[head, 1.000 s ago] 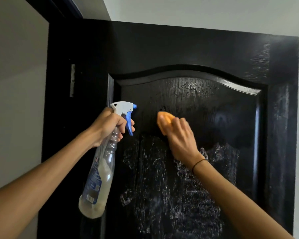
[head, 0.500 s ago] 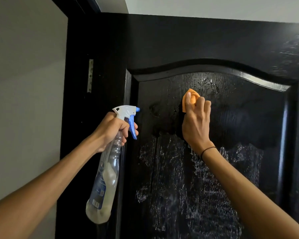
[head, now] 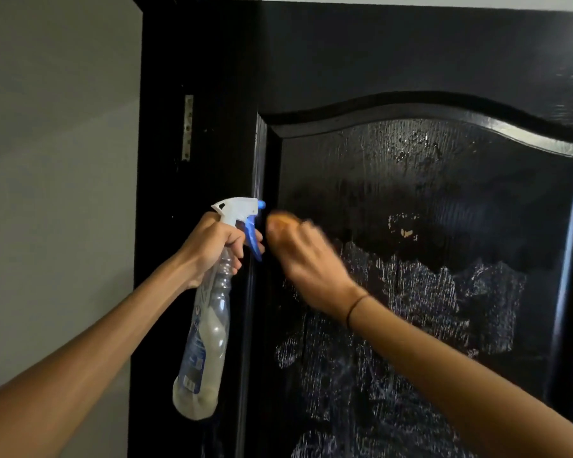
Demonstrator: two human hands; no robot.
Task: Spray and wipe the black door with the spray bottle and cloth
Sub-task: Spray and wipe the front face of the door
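Orange cloth (head: 283, 221) pressed on black door (head: 411, 61).

- The left hand (head: 212, 246) grips the neck of a clear spray bottle (head: 205, 328), which hangs tilted with its base toward 7 o'clock.
- The right hand (head: 311, 262), blurred, presses an orange cloth (head: 282, 222) on the black door (head: 411, 54) at the panel's left edge.
- Whitish streaks (head: 427, 309) lie at 4 o'clock from that hand.
- A metal hinge (head: 188, 127) sits at 11 o'clock from the bottle.

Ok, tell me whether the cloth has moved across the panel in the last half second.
Yes. The cloth went down and left, from below the arch to the panel's left edge.
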